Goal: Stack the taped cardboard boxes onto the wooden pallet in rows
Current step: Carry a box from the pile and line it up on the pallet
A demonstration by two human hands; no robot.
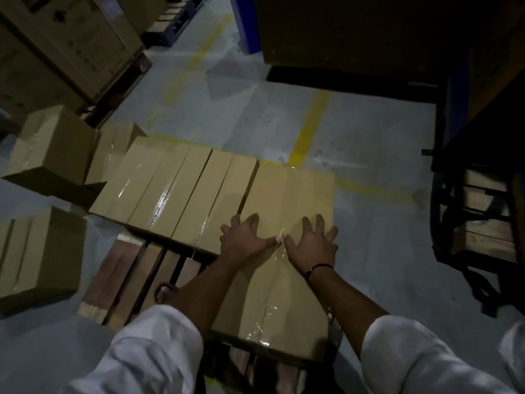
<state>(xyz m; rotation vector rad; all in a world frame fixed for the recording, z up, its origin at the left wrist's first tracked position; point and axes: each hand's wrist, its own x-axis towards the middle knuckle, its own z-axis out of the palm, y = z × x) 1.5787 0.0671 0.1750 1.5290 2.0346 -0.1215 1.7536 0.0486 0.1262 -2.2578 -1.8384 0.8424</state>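
Observation:
A long taped cardboard box (287,282) lies on the wooden pallet (127,280), at the right end of a row of taped boxes (176,191). Clear tape runs down its middle seam. My left hand (244,240) lies flat on its top, fingers spread, just left of the seam. My right hand (312,243) lies flat to the right of the seam, fingers spread too. The two thumbs almost meet over the tape. Bare pallet slats show in front of the row on the left.
More taped boxes lie on the floor at left (54,155) and lower left (39,257). Large cartons (56,46) stand at the back left. A dark metal trolley (477,223) holding wooden pieces stands at right. Yellow lines (309,129) mark the grey floor.

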